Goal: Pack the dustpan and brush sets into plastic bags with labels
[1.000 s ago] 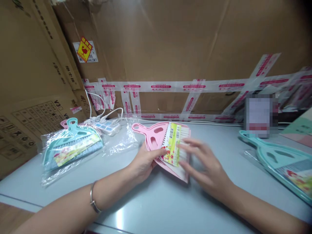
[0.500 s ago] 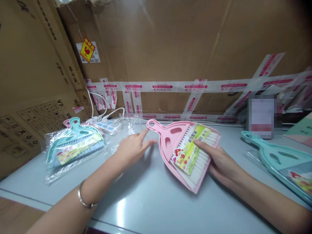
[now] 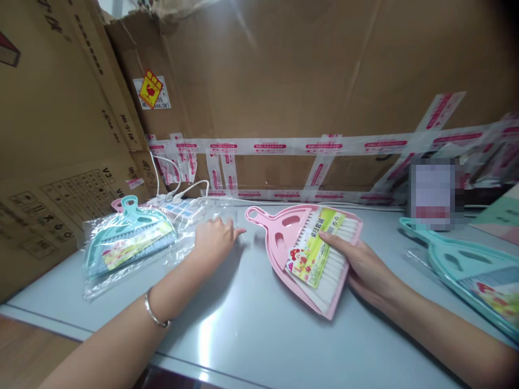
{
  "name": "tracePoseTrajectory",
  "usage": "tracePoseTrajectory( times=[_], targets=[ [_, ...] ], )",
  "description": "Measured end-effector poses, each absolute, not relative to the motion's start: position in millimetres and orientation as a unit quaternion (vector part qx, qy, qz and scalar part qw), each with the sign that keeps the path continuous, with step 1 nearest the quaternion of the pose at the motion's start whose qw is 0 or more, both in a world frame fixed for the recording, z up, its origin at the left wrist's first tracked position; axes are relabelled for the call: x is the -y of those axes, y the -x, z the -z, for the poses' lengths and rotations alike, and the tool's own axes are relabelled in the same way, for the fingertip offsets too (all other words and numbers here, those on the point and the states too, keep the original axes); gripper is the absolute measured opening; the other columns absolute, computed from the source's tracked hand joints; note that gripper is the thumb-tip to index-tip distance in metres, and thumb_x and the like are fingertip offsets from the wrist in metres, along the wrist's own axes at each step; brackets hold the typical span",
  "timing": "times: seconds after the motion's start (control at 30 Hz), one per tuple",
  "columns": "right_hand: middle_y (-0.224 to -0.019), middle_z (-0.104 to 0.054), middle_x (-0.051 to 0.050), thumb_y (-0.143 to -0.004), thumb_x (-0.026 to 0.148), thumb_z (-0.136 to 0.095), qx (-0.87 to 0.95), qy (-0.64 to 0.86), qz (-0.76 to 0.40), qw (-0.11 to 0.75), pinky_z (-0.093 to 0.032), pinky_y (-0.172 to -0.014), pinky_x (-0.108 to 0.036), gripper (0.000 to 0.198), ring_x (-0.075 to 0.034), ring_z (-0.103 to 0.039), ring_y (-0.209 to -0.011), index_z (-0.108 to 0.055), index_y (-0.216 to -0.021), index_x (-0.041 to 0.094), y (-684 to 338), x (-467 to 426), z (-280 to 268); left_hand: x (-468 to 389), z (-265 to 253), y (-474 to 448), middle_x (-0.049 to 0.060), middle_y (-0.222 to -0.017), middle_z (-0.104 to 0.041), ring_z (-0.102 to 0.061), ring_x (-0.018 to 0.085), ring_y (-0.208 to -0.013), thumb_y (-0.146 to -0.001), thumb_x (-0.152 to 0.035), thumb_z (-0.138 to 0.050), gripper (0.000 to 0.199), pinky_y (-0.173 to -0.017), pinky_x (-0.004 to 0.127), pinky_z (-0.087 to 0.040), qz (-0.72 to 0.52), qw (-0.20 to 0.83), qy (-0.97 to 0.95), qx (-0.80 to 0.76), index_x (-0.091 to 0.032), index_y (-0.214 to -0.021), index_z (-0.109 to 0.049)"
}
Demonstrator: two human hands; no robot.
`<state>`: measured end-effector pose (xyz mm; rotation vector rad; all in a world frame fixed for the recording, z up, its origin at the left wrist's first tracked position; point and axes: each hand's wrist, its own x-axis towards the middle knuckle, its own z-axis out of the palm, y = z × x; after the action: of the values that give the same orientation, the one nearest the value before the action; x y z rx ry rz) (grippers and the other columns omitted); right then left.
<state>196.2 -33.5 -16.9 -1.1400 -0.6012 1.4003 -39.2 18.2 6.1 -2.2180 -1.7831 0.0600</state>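
Observation:
My right hand (image 3: 367, 267) grips a pink dustpan (image 3: 279, 237) by its wide end, thumb on top. A white-bristled brush (image 3: 334, 289) with a yellow-green printed card label (image 3: 318, 251) is nested in the pan. Left of the pan's looped handle, my left hand (image 3: 214, 240) is low over the table with its fingers curled in and its thumb sticking out. It is closed at a crumpled clear plastic bag (image 3: 225, 208), and its fingertips are partly hidden. No part of the left hand touches the pink dustpan.
Plastic-wrapped teal dustpan sets (image 3: 132, 237) lie at the left of the grey table (image 3: 239, 346), and another teal dustpan (image 3: 458, 259) lies at the right. A power strip (image 3: 178, 208) with white cables is behind. Large cardboard boxes (image 3: 259, 70) stand along the back and left.
My left hand has drawn away from the pink handle, and its stretched fingers have curled in at the clear bag. The right hand keeps its hold on the dustpan. The view has shifted slightly.

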Motion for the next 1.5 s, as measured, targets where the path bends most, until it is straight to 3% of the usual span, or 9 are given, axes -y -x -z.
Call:
tracePoseTrajectory(
  times=[0.07,0.2,0.37,0.57,0.67,0.8,1.07,1.3,1.5],
  targets=[
    [-0.098,-0.072,-0.008,-0.074,0.017,-0.067,0.260,0.489,-0.599,0.578,-0.058,-0.077,-0.036,0.032,-0.025,-0.069,-0.086,-0.062,-0.105,0.017,-197,34,17,-18,-3,40,0.016,-0.089,-0.067,-0.064,0.030,-0.080,-0.090,-0.049,-0.035,0.045,-0.059,0.030,-0.039,-0.036,0.142,0.781,0.608,-0.020,-0.112,-0.061],
    [-0.097,-0.072,-0.008,-0.074,0.019,-0.068,0.268,0.488,-0.601,0.573,-0.058,-0.076,-0.037,0.034,-0.025,-0.069,-0.085,-0.061,-0.107,0.017,-198,35,18,-19,-4,39,0.020,-0.090,-0.066,-0.062,0.032,-0.088,-0.091,-0.043,-0.037,0.046,-0.064,0.033,-0.042,-0.064,0.144,0.774,0.614,-0.011,-0.090,-0.070],
    [-0.096,-0.072,-0.008,-0.073,0.019,-0.068,0.271,0.488,-0.603,0.570,-0.057,-0.079,-0.037,0.035,-0.025,-0.069,-0.085,-0.061,-0.107,0.017,-198,36,17,-18,-13,34,0.018,-0.086,-0.066,-0.062,0.028,-0.085,-0.090,-0.027,-0.039,0.035,-0.066,0.032,-0.044,-0.071,0.133,0.768,0.622,-0.010,-0.086,-0.070],
    [-0.097,-0.072,-0.008,-0.071,0.019,-0.070,0.278,0.487,-0.597,0.574,-0.057,-0.078,-0.037,0.035,-0.025,-0.069,-0.085,-0.061,-0.106,0.017,-197,37,15,-15,-11,46,0.020,-0.108,-0.058,-0.055,0.033,-0.098,-0.079,-0.009,-0.041,0.030,-0.071,0.040,-0.046,-0.012,0.230,0.728,0.646,-0.009,-0.104,-0.057],
    [-0.096,-0.072,-0.008,-0.072,0.019,-0.070,0.272,0.489,-0.598,0.574,-0.057,-0.079,-0.038,0.035,-0.025,-0.069,-0.085,-0.061,-0.105,0.018,-198,39,14,-17,-13,57,0.021,-0.103,-0.061,-0.058,0.032,-0.094,-0.075,-0.002,-0.038,0.035,-0.070,0.041,-0.046,-0.017,0.232,0.706,0.669,-0.009,-0.106,-0.053],
    [-0.095,-0.072,-0.007,-0.071,0.020,-0.071,0.275,0.481,-0.607,0.570,-0.056,-0.080,-0.039,0.038,-0.025,-0.069,-0.085,-0.061,-0.107,0.018,-198,41,13,-20,-20,60,0.020,-0.090,-0.064,-0.062,0.030,-0.087,-0.071,0.001,-0.040,0.038,-0.069,0.036,-0.046,-0.035,0.212,0.718,0.662,-0.006,-0.106,-0.050],
    [-0.092,-0.073,-0.008,-0.070,0.018,-0.070,0.272,0.481,-0.596,0.583,-0.058,-0.073,-0.039,0.038,-0.026,-0.070,-0.080,-0.061,-0.107,0.017,-203,41,6,1,-17,28,0.013,-0.081,-0.062,-0.061,0.025,-0.076,-0.078,0.002,-0.036,0.029,-0.067,0.033,-0.044,0.024,0.224,0.823,0.522,-0.010,-0.099,-0.052],
    [-0.091,-0.073,-0.009,-0.070,0.020,-0.070,0.293,0.526,-0.571,0.559,-0.059,-0.070,-0.038,0.029,-0.027,-0.070,-0.077,-0.065,-0.098,0.017,-207,43,1,1,-10,24,0.006,-0.068,-0.057,-0.056,0.020,-0.064,-0.081,-0.002,-0.032,0.024,-0.059,0.030,-0.040,0.145,0.308,0.812,0.474,-0.015,-0.087,-0.051],
    [-0.088,-0.073,-0.008,-0.070,0.019,-0.071,0.322,0.525,-0.589,0.523,-0.059,-0.064,-0.034,0.024,-0.027,-0.070,-0.074,-0.067,-0.093,0.018,-200,49,0,-1,0,24,0.003,-0.067,-0.055,-0.052,0.016,-0.057,-0.084,-0.007,-0.036,0.015,-0.051,0.027,-0.036,0.221,0.296,0.809,0.458,-0.017,-0.082,-0.047]
  ],
)
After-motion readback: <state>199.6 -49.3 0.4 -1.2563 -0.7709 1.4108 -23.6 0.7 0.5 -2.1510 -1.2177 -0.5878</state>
